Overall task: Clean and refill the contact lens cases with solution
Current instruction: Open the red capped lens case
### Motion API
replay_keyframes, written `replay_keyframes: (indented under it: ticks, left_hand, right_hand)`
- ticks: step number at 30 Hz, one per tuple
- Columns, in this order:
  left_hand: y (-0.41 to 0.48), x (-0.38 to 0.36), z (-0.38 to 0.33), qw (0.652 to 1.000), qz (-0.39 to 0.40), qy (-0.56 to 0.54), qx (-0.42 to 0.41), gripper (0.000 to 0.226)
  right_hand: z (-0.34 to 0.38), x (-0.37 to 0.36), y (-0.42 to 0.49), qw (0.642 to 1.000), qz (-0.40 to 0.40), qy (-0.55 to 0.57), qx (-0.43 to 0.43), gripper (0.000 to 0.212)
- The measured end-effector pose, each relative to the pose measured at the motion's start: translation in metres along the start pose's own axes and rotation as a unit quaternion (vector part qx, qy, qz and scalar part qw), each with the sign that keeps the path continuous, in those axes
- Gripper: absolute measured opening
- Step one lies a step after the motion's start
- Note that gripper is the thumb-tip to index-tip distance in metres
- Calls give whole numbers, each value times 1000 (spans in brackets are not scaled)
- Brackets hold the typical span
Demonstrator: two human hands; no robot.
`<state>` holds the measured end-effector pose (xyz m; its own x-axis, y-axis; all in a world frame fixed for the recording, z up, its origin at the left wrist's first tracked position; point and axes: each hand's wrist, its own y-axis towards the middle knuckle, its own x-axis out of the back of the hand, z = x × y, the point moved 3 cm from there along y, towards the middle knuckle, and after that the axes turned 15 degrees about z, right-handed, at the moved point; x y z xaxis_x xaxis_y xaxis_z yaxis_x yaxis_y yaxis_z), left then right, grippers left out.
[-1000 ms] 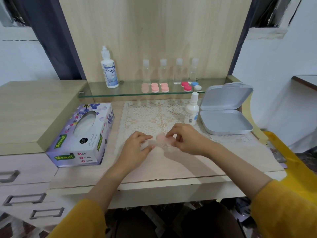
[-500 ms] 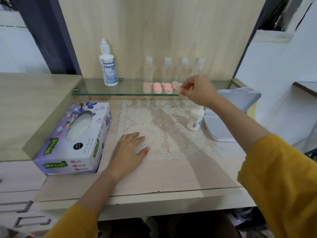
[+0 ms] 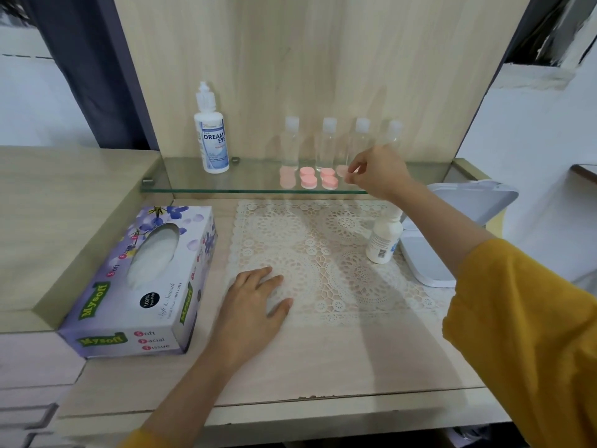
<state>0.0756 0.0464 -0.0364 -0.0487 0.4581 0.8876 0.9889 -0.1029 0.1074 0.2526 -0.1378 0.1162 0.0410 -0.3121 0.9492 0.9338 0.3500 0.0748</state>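
My right hand (image 3: 378,173) pinches a pale pink lens case (image 3: 341,170) at the glass shelf (image 3: 193,182) — just beside the other pink cases (image 3: 318,177); my left hand (image 3: 255,302) lies flat, fingers straight, on the lace mat (image 3: 323,240).

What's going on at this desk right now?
A person is working at a glass shelf above the desk. The right hand reaches up to the shelf and pinches a pale pink lens case at the end of the row of pink cases. The left hand rests flat on the lace mat. The solution bottle stands untouched on the shelf.
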Motion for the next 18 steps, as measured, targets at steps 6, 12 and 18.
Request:
replay_keyframes:
  ticks: [6,12,18]
  left_hand:
    - [0,1,0,1000,-3,5,0,77]
    - [1,0,0,1000,-3,10,6,76]
    - [1,0,1,1000,1,7,7,75]
  right_hand:
    - [-4,-3,2,999,-3,-34,-11,21]
    - [-4,-2,2,999,13,-29,-12,27]
    - [-5,-2,-1,999,22,-26,-7,35]
